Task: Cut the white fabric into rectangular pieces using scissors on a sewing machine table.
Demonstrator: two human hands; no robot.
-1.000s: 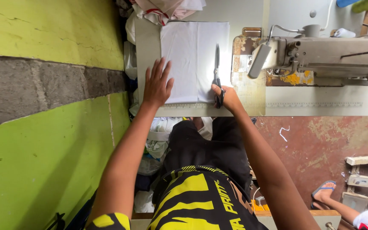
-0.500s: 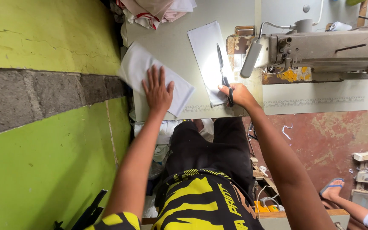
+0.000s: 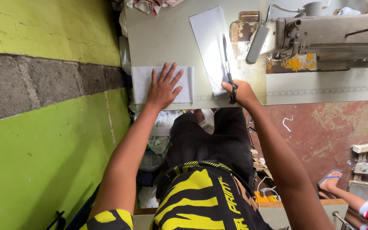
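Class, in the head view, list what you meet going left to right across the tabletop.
Folded white cloth → left hand flat on it → long white cloth piece → scissors held by right hand → sewing machine.

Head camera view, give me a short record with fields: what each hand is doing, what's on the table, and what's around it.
left hand: left hand pressed flat, fingers spread, on a folded white cloth piece at the table's near edge
right hand: right hand gripping scissors, blades lying along a second white cloth piece
surface: pale grey sewing table
machine: sewing machine to the right of the scissors
surroundings: green and grey wall on the left; another person's foot in a sandal lower right
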